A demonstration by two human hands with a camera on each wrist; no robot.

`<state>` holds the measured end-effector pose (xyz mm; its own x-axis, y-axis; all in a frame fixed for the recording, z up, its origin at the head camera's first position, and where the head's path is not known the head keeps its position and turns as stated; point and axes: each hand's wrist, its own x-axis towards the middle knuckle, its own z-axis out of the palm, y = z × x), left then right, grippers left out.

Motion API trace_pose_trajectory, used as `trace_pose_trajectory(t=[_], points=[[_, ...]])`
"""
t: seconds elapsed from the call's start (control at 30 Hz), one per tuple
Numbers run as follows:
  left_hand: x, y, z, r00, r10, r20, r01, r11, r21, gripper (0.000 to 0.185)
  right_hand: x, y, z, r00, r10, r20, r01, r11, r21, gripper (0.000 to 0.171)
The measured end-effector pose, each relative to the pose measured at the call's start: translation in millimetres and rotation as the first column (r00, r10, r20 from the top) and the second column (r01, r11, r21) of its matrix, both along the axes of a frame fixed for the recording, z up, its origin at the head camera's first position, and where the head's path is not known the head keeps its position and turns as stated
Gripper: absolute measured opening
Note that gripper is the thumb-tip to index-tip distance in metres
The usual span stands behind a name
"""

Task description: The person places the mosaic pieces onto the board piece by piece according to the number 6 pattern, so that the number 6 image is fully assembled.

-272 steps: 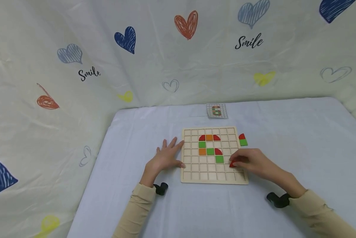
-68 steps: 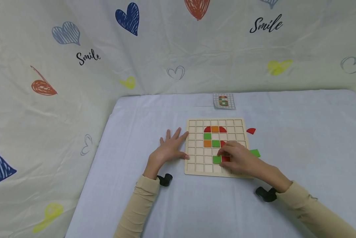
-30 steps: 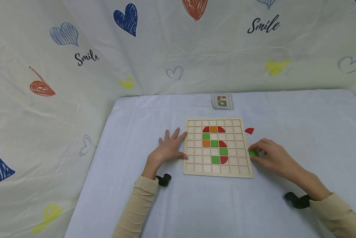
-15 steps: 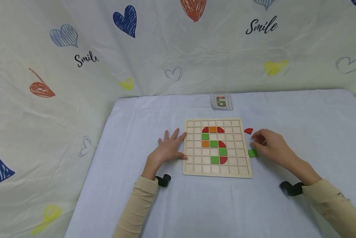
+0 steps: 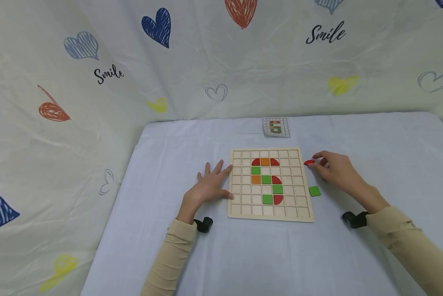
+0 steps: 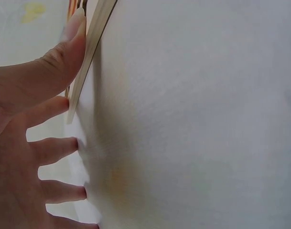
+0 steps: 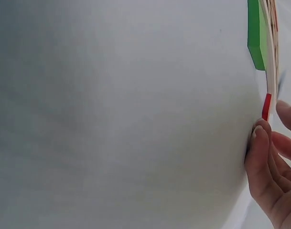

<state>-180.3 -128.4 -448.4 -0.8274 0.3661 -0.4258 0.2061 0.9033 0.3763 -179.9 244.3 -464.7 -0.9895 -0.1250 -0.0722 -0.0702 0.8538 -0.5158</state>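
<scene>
A wooden grid board (image 5: 236,213) lies on the pale blue cloth, with red, orange and green pieces set in its middle cells. My left hand (image 5: 209,186) lies flat with spread fingers at the board's left edge. In the left wrist view the thumb (image 6: 64,52) presses that edge (image 6: 95,33). My right hand (image 5: 319,161) is right of the board, its fingertips pinching a red quarter-round piece (image 5: 308,163) that lies on the cloth. The right wrist view shows that red piece (image 7: 266,106) edge-on between fingertips (image 7: 259,136). A green square (image 5: 314,191) lies loose beside the board.
A small pattern card (image 5: 276,127) lies beyond the board near the back of the table. A cloth backdrop with hearts rises behind and to the left. The table edge drops off on the left. The green square (image 7: 256,38) appears at the top of the right wrist view.
My right hand left the green square on the cloth and moved away from me to the red quarter-round piece, closing its fingertips on it. The left hand stayed put.
</scene>
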Motion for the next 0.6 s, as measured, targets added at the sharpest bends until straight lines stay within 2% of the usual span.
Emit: trace_pose_trajectory(t=[0.23,0.6], points=[[1.5,0.5,1.5,1.000,0.010,0.002,-0.010,1.000,0.024,0.095,-3.1,-1.9,-4.0,1.000,-0.014,-0.021,0.014,1.000,0.018,0.030],[1.1,1.0,3.8,1.000,0.011,0.003,-0.011,1.000,0.012,0.096,-2.5,-6.6,-4.0,1.000,-0.019,-0.021,0.019,1.000,0.003,0.029]])
